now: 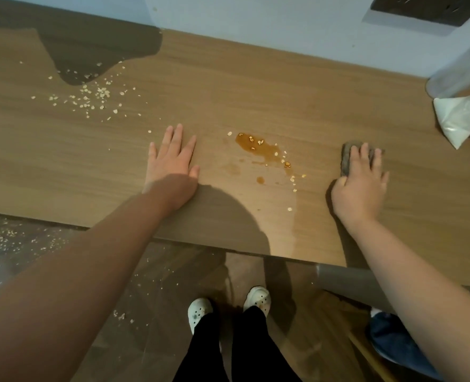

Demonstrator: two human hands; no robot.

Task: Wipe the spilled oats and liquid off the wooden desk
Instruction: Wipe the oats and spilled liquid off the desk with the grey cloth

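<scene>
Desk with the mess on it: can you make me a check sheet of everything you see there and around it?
Surface: light brown wooden desk, partly in shadow at the far left.
Job's things: amber liquid puddle with oats in it, between the hands; pale scattered oat flakes at the far left; grey wiping cloth flat on the desk.
Clutter: clear plastic bag of white powder at the right edge.
Hands: left hand flat, empty; right hand pressing on the cloth.
Cables: nothing seen.
Surroundings: pale wall behind; dark wall socket plate top right; oats on the floor; white clogs below.
</scene>
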